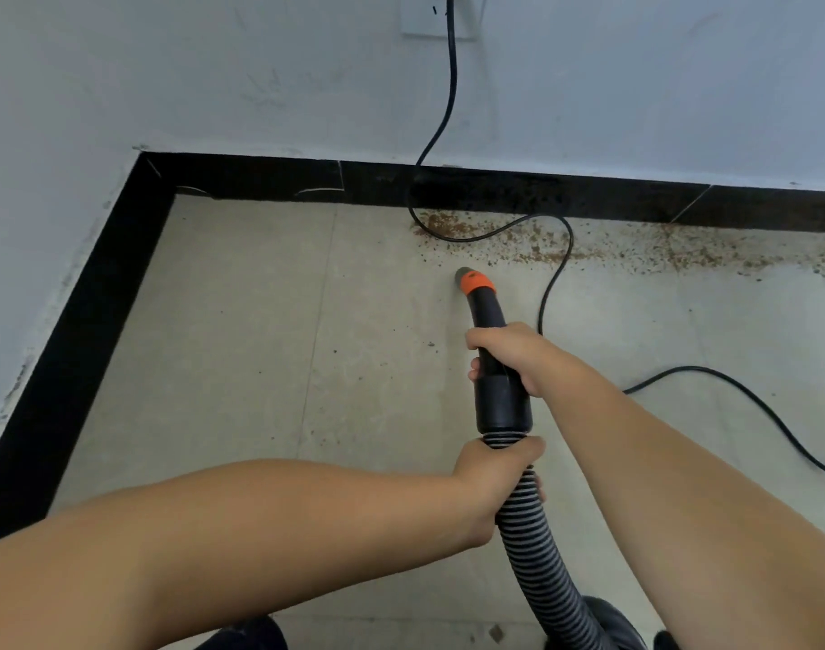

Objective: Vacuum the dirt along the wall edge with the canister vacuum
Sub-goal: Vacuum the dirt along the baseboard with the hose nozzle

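Nozzle (471, 279) nearing dirt (542, 248)
Right hand (509, 356) grips the wand to aim; left hand (495, 476) holds the hose (537, 555) slack-free.

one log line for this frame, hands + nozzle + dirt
left hand: grips ribbed hose | right hand: grips black wand | orange-collared nozzle: short of dirt band | power cord: crosses dirt

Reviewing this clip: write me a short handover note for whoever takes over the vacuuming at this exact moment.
Right hand grips the black nozzle handle; left hand grips the ribbed hose just behind it.
Orange-ringed nozzle tip sits near the floor, short of the dirt.
The brown dirt band lies along the black baseboard, stretching right.
The power cord loops through the dirt.
Left: vacuum the whole band, minding the cord.
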### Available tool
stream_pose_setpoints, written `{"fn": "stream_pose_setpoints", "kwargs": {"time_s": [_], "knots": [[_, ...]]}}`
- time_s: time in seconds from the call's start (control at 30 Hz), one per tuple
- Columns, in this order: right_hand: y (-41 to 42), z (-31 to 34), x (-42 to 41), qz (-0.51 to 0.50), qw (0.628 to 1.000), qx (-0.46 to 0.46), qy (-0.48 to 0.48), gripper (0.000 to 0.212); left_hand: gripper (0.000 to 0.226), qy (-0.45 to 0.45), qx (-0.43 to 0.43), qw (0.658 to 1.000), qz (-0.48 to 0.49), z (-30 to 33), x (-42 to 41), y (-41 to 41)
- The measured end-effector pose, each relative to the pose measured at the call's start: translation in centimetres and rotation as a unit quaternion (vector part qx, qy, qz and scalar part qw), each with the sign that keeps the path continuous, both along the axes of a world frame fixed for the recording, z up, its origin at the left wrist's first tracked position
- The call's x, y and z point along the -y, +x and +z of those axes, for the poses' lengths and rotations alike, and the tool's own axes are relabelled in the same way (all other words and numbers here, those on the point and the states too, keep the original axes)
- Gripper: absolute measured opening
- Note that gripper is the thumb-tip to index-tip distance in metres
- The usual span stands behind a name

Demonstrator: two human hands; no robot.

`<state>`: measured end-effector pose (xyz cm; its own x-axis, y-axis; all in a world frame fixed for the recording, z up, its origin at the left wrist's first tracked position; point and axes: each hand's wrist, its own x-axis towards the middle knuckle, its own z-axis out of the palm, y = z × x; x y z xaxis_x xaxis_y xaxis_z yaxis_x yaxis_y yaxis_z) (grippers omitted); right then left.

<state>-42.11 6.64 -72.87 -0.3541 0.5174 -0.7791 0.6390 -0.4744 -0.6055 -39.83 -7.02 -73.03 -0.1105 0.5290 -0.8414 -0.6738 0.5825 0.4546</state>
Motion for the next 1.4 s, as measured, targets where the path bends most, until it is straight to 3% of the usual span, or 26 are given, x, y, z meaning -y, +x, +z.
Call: {"fn": "stream_pose_setpoints", "kwargs": {"time_s": [0.23, 0.47, 0.77, 0.9, 1.03, 1.17, 1.23, 1.3, 1.4], "knots": [[-4.0, -0.1, 0.9, 0.04, 0.999, -0.025, -0.006, 0.015, 0.016, 0.004, -0.002, 1.0, 0.022, -0.5, 0.5, -3.1], [1.1, 0.3, -4.1, -0.04, 0.999, 0.005, 0.001, 0.014, 0.017, 0.031, -0.012, 0.999, -0.033, 0.0, -3.8, 0.0], [3.7, 3.4, -9.6, 0.023, 0.997, -0.014, -0.077, 0.013, 0.016, 0.111, -0.05, 0.991, -0.054, 2.2, -8.1, 2.2], [6.1, 6.1, -14.1, 0.012, 0.999, -0.045, -0.025, 0.011, 0.014, 0.172, -0.065, 0.977, -0.112, 3.4, -12.5, 3.6], [9.9, 6.7, -17.3, -0.071, 0.993, -0.093, 0.025, 0.012, 0.014, 0.19, -0.046, 0.957, -0.213, 3.8, -16.1, 4.5], [12.0, 4.9, -17.9, -0.147, 0.984, -0.083, 0.051, 0.015, 0.031, 0.17, -0.03, 0.94, -0.293, 1.8, -18.4, 1.0], [12.5, 4.0, -18.5, -0.173, 0.98, -0.091, 0.036, 0.016, 0.039, 0.137, -0.096, 0.954, -0.248, -0.5, -19.9, -1.9], [13.2, 3.0, -19.1, -0.193, 0.976, -0.09, 0.033, 0.015, 0.04, 0.077, -0.241, 0.939, -0.233, -3.6, -21.8, -4.3], [14.6, 1.8, -19.5, -0.212, 0.973, -0.091, 0.029, 0.016, 0.032, -0.039, -0.48, 0.83, -0.282, -7.9, -24.4, -5.7]]}}
